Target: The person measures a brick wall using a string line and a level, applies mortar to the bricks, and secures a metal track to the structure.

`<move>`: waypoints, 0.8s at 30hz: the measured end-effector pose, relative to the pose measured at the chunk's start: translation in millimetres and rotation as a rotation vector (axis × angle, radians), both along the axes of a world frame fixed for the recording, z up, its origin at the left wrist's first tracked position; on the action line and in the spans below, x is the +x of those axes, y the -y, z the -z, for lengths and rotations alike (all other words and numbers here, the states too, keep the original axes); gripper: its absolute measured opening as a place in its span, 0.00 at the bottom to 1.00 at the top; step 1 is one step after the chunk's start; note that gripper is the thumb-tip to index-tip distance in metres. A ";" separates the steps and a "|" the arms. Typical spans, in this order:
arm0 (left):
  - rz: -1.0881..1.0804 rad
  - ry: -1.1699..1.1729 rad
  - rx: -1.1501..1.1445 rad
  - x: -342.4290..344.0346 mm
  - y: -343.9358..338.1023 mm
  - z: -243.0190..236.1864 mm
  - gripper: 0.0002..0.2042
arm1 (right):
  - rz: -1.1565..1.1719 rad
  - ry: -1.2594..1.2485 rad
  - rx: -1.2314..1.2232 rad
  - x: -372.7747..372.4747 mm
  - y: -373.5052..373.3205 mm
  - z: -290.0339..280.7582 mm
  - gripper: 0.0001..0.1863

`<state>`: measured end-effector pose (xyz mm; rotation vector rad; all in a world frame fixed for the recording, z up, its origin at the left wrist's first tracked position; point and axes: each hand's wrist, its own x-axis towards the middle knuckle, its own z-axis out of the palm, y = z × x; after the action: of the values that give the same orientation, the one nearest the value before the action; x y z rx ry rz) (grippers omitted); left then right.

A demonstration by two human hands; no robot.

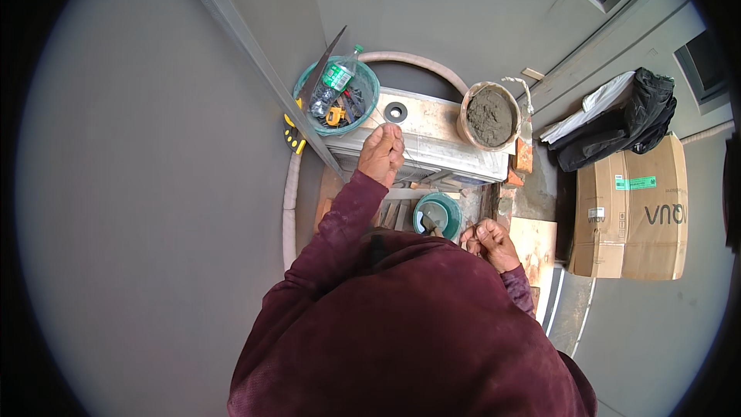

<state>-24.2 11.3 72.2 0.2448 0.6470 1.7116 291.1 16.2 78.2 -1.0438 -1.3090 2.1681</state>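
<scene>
Near the centre of the frame the left hand (381,153) is stretched forward and laid on the front edge of a pale stone slab (432,127), its fingers drawn together around a thin string (411,153) that is seen as a faint line running down across the slab; the line seems to be kept taut by this pinch, probably so that an edge can be checked. Lower and to the right of centre, the right hand (489,241) is held close to the body with its fingers curled into a loose fist; whether the other end of the string is gripped there cannot be told. A bucket of grey mortar (489,116) is set at the slab's right end, and a teal basin (336,93) of tools with a plastic bottle is placed at its left end, both kept within reach. A smaller teal bowl (437,215) holding a trowel is placed between the hands, just below the slab. A long metal straightedge (255,54) is leaned diagonally from the upper left. Much of what lies under the slab is hidden by the maroon sleeves and torso; the bricks (523,158) beside it are partly cut off. A cardboard box (633,216) with dark clothing on top stands at the right.
</scene>
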 end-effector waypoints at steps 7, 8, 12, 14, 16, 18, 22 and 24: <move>0.067 -0.374 -0.091 -40.4 26.8 3.6 0.09 | -0.194 0.036 -0.032 -52.2 -12.2 13.5 0.12; 0.072 -0.403 -0.130 -44.2 30.5 6.8 0.10 | -0.240 0.034 -0.042 -61.2 -16.3 18.8 0.11; 0.061 -0.510 -0.270 -56.5 29.7 12.7 0.17 | -0.232 -0.127 -0.216 -102.5 -35.5 33.6 0.10; 0.188 -0.577 -0.263 -59.6 29.0 22.3 0.19 | -0.291 -0.108 -0.190 -126.0 -49.5 35.2 0.10; 0.223 -0.548 -0.261 -59.1 22.5 27.6 0.19 | -0.349 -0.004 -0.105 -148.2 -61.7 31.9 0.11; 0.161 -0.448 -0.272 -61.9 9.8 26.2 0.19 | -0.383 0.010 -0.088 -162.8 -69.6 36.3 0.12; 0.230 -0.432 -0.236 -88.4 -3.4 14.0 0.16 | -0.348 0.026 -0.268 -186.5 -77.0 42.2 0.15; 0.282 -0.515 -0.266 -105.9 5.9 28.2 0.13 | -0.456 0.026 -0.343 -205.9 -82.8 39.2 0.15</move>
<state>-130.1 5.4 44.0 0.5693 1.1502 1.2758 85.1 99.0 39.0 -0.9636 -1.3148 2.8059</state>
